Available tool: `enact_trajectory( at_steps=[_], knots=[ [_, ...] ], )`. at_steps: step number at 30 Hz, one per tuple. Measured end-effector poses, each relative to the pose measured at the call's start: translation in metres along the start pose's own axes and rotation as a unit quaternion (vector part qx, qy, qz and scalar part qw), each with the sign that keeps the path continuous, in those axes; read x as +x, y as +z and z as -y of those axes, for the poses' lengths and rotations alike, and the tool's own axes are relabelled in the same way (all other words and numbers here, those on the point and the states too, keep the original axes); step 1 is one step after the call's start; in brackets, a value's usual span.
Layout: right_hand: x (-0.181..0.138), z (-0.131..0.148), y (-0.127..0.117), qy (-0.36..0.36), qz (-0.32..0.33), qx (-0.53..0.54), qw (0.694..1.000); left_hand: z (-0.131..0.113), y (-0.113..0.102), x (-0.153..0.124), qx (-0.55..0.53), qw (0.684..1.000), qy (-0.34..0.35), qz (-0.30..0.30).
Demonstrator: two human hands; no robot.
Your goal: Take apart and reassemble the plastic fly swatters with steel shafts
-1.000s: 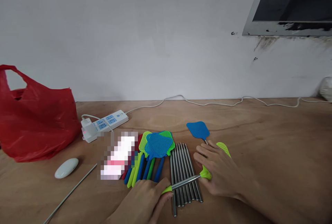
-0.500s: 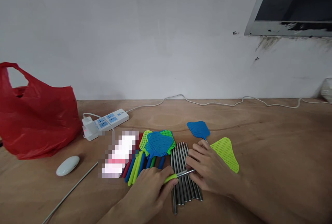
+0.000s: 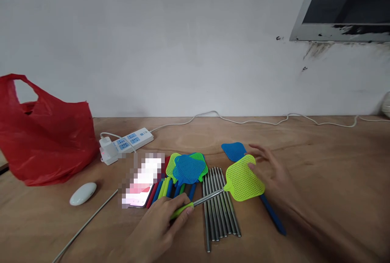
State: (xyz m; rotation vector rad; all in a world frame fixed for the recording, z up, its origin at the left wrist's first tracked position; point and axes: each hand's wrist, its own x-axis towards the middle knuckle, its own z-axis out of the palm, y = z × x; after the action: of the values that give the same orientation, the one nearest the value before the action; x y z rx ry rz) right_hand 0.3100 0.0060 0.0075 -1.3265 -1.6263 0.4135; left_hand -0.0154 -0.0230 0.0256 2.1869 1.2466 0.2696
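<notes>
My left hand (image 3: 164, 222) is closed around the grip of a yellow-green fly swatter (image 3: 245, 177), whose metal shaft slants up to the right over a row of metal rods (image 3: 221, 222). Beside the swatter's perforated head is my right hand (image 3: 269, 169), slightly blurred, fingers apart. Its thumb overlaps the head's edge; whether it touches I cannot tell. A blue fly swatter (image 3: 233, 151) lies behind, partly covered by the yellow-green head, and a dark blue handle (image 3: 274, 216) sticks out below. Left of the rods, several swatter heads (image 3: 189, 169) are stacked above coloured handles (image 3: 160, 190).
A phone (image 3: 143, 182) with a lit, pixelated screen lies left of the handles. Farther left are a white power strip (image 3: 137, 139), a white oval object (image 3: 83, 194) and a red plastic bag (image 3: 48, 137). A white cable (image 3: 243, 122) runs along the wall.
My right hand has let go of the yellow-green swatter's shaft and moved right, opening. My left hand has drawn the swatter left and down, its head now over the rods' right side.
</notes>
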Motion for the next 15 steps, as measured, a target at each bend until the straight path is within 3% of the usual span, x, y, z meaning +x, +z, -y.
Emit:
enact_trajectory(
  at_steps=[2,5,10,15],
  knots=[
    [-0.004,-0.005,0.006,0.136,0.048,0.158,0.977,0.002,0.0,0.0,-0.014,1.0,-0.004,0.009],
    [-0.013,0.001,0.015,0.23,0.141,0.244,0.932,0.005,0.003,0.001,-0.016,1.0,-0.005,0.02],
    [-0.017,0.017,0.021,0.253,0.15,0.269,0.917,0.007,0.008,0.001,-0.005,0.999,-0.019,0.025],
    [-0.01,0.016,0.019,0.274,0.108,0.297,0.909,0.002,0.009,0.003,-0.019,1.0,-0.02,0.006]
  ],
)
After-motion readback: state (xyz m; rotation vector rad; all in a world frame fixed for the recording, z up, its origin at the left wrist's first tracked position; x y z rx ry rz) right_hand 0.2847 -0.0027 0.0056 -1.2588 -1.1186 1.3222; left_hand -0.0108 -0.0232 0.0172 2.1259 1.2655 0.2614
